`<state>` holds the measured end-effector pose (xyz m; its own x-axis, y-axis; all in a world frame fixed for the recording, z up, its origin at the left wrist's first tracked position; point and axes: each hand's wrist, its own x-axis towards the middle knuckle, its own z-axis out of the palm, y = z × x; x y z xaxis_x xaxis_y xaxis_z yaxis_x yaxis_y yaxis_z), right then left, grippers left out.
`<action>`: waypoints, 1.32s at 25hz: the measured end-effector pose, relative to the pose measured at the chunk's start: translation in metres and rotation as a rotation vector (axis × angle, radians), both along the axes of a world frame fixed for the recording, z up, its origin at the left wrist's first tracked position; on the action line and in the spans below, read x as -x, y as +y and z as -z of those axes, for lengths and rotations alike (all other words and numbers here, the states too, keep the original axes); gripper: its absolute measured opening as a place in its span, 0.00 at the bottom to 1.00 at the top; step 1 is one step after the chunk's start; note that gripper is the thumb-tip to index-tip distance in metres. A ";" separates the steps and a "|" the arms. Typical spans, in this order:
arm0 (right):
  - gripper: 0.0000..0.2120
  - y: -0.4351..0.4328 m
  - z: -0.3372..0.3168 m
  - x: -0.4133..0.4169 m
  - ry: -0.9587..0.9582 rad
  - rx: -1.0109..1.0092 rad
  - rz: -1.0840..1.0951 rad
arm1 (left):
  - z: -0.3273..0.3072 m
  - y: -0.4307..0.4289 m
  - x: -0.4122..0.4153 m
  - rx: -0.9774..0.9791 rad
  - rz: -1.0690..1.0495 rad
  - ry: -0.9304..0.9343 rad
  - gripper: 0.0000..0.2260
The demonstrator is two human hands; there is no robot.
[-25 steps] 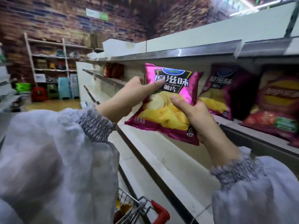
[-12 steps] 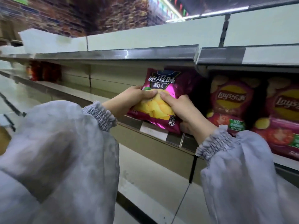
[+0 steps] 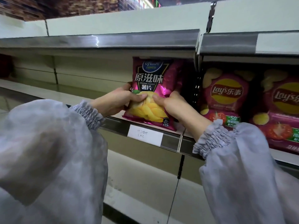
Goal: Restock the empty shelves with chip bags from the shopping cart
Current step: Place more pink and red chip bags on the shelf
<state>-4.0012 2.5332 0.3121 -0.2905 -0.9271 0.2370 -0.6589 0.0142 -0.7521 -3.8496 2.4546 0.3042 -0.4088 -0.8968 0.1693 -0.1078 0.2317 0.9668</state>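
The glossy magenta chip bag (image 3: 150, 88) printed with yellow crisps stands upright at the front of the cream metal shelf (image 3: 48, 92), its bottom overhanging the edge. Your left hand (image 3: 116, 101) and right hand (image 3: 171, 105) pinch its sides, thumbs pressed into the front. A white paper price label (image 3: 144, 135) sits just below. Dark red Lay's tomato bags (image 3: 224, 94) stand just beside it on the right. A brick wall (image 3: 64, 7) shows above.

chip bag (image 3: 148, 78): magenta, yellow chips | Lay's bags (image 3: 224, 94): crimson, yellow logo | sleeves (image 3: 48, 151): pale lilac-grey | shelf (image 3: 48, 94): cream
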 end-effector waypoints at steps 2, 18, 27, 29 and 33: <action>0.33 -0.002 0.002 0.000 0.036 -0.036 0.030 | 0.001 -0.001 0.000 0.024 0.017 -0.030 0.23; 0.26 0.044 0.024 -0.011 0.433 0.584 0.148 | 0.005 0.039 -0.001 0.129 -0.181 -0.051 0.34; 0.16 0.111 0.222 -0.115 0.753 0.882 -0.893 | 0.022 0.112 -0.022 0.219 -0.370 -0.124 0.02; 0.13 0.114 0.220 -0.130 0.634 0.849 -0.952 | 0.028 0.137 -0.028 0.234 -0.399 -0.147 0.06; 0.15 0.113 0.187 -0.138 0.372 0.696 -0.935 | 0.040 0.189 -0.047 0.243 -0.525 -0.182 0.07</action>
<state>-3.8634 2.6460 0.1250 0.6110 -0.3841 0.6922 -0.3758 -0.9103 -0.1734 -3.8022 2.6438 0.2643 0.0365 -0.9310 0.3631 -0.4260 0.3142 0.8484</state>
